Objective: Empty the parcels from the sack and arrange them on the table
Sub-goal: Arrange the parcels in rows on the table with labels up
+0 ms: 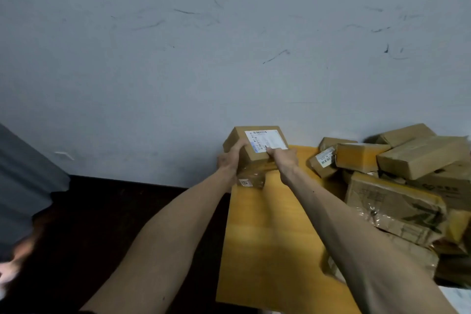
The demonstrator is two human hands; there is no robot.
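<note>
A small brown cardboard parcel [254, 141] with a white shipping label sits at the far left corner of the yellow table [267, 232], on top of another taped parcel [251, 178]. My left hand [229, 159] grips the labelled parcel's left side. My right hand [283, 157] holds its near right edge, fingers on the label. A jumbled heap of cardboard parcels [407, 160] fills the table's right side. No sack shows in view.
A scuffed pale wall [229, 46] rises directly behind the table. Dark floor [102, 224] lies left of the table. A grey sheet-like object [23, 186] stands at the far left edge. A large flat parcel [392, 209] lies near my right forearm.
</note>
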